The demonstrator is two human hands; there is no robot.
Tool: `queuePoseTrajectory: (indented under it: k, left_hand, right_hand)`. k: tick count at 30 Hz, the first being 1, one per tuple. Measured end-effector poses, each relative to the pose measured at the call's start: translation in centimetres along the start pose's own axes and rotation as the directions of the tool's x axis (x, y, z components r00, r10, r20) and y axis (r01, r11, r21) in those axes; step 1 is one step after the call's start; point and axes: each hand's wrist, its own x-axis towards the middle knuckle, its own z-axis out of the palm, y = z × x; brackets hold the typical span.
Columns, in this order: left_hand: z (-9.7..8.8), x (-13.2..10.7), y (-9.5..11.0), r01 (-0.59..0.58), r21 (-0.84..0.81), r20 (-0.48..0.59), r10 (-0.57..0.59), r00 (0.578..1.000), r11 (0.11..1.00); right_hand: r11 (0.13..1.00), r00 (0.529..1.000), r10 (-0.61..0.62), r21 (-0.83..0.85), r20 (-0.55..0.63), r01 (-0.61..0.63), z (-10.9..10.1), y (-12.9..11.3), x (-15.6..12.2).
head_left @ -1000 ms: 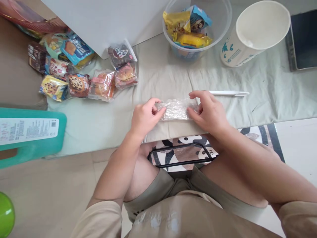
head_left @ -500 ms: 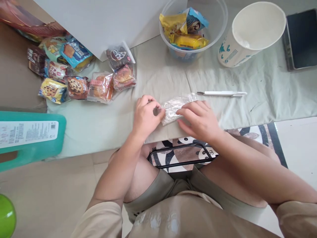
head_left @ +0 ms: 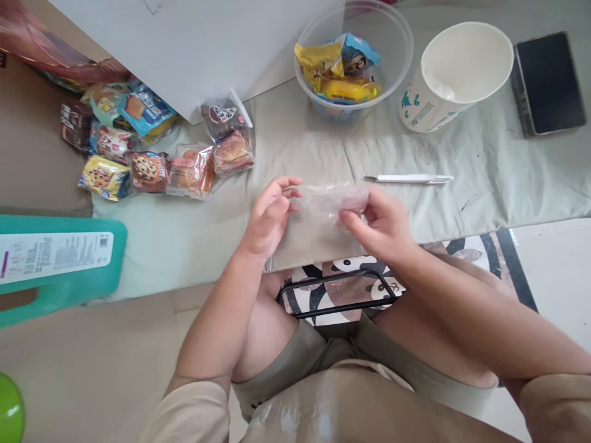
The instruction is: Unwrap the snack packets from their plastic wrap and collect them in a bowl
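Note:
A clear plastic bag (head_left: 325, 200) is stretched out above the near edge of the cloth. My right hand (head_left: 381, 224) pinches its right end between thumb and fingers. At the bag's left end is my left hand (head_left: 271, 215), fingers apart and slightly curled. Whether its fingertips touch the film I cannot tell. A white pen (head_left: 409, 179) lies on the cloth just beyond my right hand.
Several wrapped snacks (head_left: 150, 171) lie at the left beside a white board (head_left: 184, 49). Behind the bag stand a clear plastic tub (head_left: 399, 58) holding snacks and a paper cup (head_left: 427, 107). A black phone (head_left: 549, 83) is far right; a teal bottle (head_left: 115, 252) is left.
The crumpled bag has been lifted and spread flatter between my hands. My left fingers have come off it and opened, while my right hand has taken hold of its right end.

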Motion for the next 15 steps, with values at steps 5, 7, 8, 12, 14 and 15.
queuePoseTrajectory:
  k: [5, 7, 8, 12, 14, 15]
  left_hand:
    - [2.0, 0.2, 0.5, 0.142, -0.078, 0.221, -0.122, 0.968, 0.987]
    - [3.0, 0.3, 0.7, 0.152, -0.024, 0.143, -0.147, 0.979, 0.988]
    - [3.4, 0.4, 0.7, 0.139, 0.002, 0.092, -0.139, 0.986, 0.990]
    - [3.4, 0.8, 0.2, 0.145, 0.069, 0.041, -0.148, 0.988, 0.987]
    - [3.2, 0.9, -0.2, 0.150, 0.090, 0.070, -0.156, 0.985, 0.985]
    - [3.1, 0.9, -0.3, 0.134, 0.088, 0.080, -0.141, 0.987, 0.987]
  right_hand:
    - [0.839, 0.936, 0.321, 0.417, 0.141, -0.351, 0.2, -0.3, 0.5]
    - [0.833, 0.923, 0.355, 0.397, 0.150, -0.385, 0.1, -0.1, 0.5]
    - [0.838, 0.918, 0.365, 0.374, 0.157, -0.397, 0.0, 0.0, 0.5]
    - [0.855, 0.902, 0.380, 0.294, 0.205, -0.427, -0.7, 0.2, 0.3]
    - [0.870, 0.920, 0.341, 0.304, 0.194, -0.387, -1.0, 0.1, 0.3]
    - [0.881, 0.936, 0.309, 0.319, 0.170, -0.349, -1.2, 0.0, 0.3]
